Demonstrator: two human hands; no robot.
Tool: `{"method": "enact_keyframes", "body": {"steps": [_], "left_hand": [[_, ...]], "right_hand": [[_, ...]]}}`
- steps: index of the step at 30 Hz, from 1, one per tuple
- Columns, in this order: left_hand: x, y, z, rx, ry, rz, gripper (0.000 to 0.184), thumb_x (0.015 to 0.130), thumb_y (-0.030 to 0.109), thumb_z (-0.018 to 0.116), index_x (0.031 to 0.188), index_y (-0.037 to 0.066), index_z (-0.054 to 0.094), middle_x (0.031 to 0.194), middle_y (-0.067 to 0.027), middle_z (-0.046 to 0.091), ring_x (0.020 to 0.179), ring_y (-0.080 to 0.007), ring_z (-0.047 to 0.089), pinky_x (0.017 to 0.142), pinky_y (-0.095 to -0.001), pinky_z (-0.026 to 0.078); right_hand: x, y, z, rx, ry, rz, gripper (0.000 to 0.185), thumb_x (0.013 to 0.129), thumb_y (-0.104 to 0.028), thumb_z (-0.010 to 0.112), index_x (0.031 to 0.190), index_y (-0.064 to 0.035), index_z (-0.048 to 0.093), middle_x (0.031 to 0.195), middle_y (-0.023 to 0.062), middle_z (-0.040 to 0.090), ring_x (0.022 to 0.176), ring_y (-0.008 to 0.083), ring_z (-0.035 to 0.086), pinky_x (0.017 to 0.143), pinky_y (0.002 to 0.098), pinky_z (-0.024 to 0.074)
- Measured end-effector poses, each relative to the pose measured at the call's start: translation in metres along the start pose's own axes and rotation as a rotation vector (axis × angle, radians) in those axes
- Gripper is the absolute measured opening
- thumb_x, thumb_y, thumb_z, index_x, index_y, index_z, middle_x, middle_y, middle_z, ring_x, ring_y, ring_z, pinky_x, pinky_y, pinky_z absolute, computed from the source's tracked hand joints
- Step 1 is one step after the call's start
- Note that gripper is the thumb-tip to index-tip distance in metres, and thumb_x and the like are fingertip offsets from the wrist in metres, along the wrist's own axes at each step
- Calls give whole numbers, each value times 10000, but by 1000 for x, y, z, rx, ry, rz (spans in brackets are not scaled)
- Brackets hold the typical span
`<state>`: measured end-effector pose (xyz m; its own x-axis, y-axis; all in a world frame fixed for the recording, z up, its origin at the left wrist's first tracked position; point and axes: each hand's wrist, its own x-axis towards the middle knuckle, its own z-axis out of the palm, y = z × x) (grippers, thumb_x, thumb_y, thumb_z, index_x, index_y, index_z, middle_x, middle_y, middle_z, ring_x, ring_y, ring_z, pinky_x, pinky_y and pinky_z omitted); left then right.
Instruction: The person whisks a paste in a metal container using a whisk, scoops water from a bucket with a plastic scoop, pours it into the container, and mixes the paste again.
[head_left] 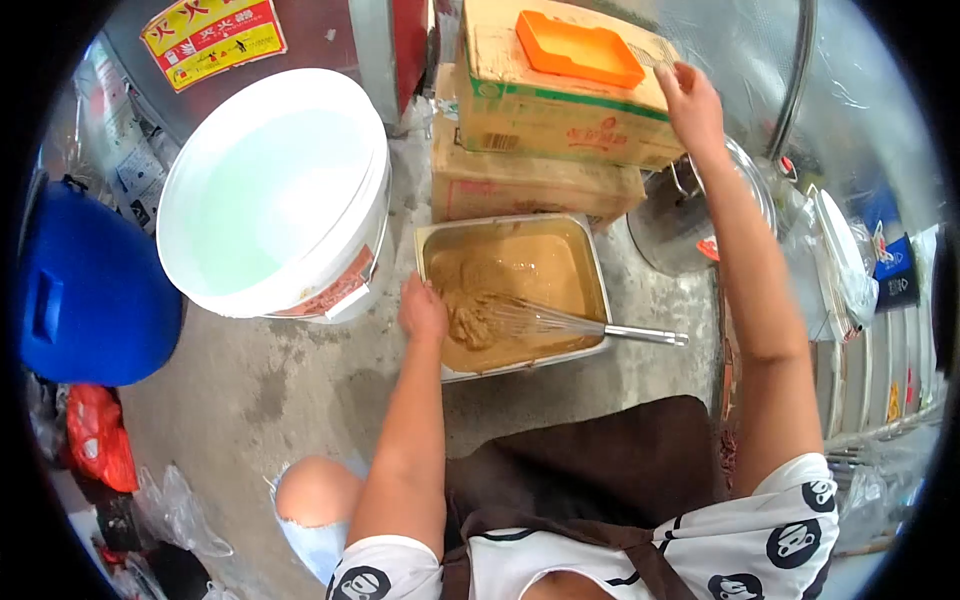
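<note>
A metal tray [600,275] of brown batter-like mix sits on the concrete floor. A whisk [648,334] lies in it, wires in the mix and handle over the right rim. My left hand [423,308] is at the tray's left rim, its fingers closed around the edge. My right hand [690,100] is raised at the right end of the upper cardboard box [560,125], near its top corner. Its fingers are curled, and what they hold, if anything, is too small to tell. An orange plastic tray [580,50] rests on that box.
A large white bucket [345,290] of pale liquid stands left of the tray, with a blue barrel [95,285] farther left. A second cardboard box [530,188] supports the upper one. Behind my right forearm is a metal pot [665,225]. A red bag [100,440] lies lower left.
</note>
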<state>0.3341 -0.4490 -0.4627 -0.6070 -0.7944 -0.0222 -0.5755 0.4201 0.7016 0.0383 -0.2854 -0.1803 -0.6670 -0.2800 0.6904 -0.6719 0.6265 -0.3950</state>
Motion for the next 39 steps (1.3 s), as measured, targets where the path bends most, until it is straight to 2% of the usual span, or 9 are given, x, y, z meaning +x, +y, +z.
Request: {"method": "enact_keyframes", "body": {"steps": [6,10,20,26,27,29,33,36,39], "left_hand": [[3,-10,7,55,68,40,289,856,169,450,1114,41,475,1015,-183,530,856,-381,544,696,-463,447],[3,-6,3,0,133,54,259,861,173,440,1085,49,480,977,-184,531,806,-381,553,664,-469,452],[7,1,-8,-87,-94,-124,265,870,185,431,1096,51,457,1026,-175,507,870,-362,548,731,-465,452],[7,-3,-9,-100,-109,-96,276,881,198,423,1119,61,457,1024,-153,520,791,-361,579,658,-471,469],[7,-3,-11,-109,-95,-101,276,881,198,423,1119,61,457,1024,-153,520,791,-361,579,658,-471,469],[7,-2,-12,-125,-112,-128,291,875,198,436,1129,57,457,1020,-144,527,807,-354,578,664,-467,467],[4,-2,-13,-115,-80,-106,287,873,184,435,1125,49,457,1019,-148,528,814,-351,577,667,-461,468],[4,-2,-14,-131,-61,-99,280,873,168,428,1121,41,458,1017,-151,528,821,-353,574,675,-461,466],[3,-1,-17,-187,-70,-100,285,872,160,424,1127,37,457,1007,-160,530,826,-357,569,681,-464,463]], "right_hand": [[82,50,85,29,-754,505,294,804,-311,600,752,-23,576,583,64,537,439,131,498,376,254,371],[92,77,92,259,-822,554,184,855,-173,478,791,-22,562,597,56,518,469,141,497,395,245,398],[39,-162,73,891,-598,646,210,863,-136,463,961,49,486,828,108,552,507,164,508,392,235,424],[-2,-249,160,261,-926,158,210,842,-195,525,756,-30,623,604,58,599,562,167,590,437,281,455],[-7,-254,177,-152,-905,-391,186,816,-176,545,719,-49,642,607,62,614,609,178,611,481,298,470],[-19,-260,192,-535,-824,-761,141,767,-168,577,740,-55,657,704,101,630,677,212,620,575,312,485],[-52,-290,198,-321,-715,-268,150,714,-154,604,798,-50,671,823,155,642,764,261,628,689,333,501],[-64,-295,207,-321,-678,-359,161,731,-108,561,820,-10,652,829,181,633,786,286,625,701,348,500],[-70,-301,212,-704,-735,-1036,151,749,-84,533,786,11,644,807,189,633,773,280,629,691,340,501]]}}
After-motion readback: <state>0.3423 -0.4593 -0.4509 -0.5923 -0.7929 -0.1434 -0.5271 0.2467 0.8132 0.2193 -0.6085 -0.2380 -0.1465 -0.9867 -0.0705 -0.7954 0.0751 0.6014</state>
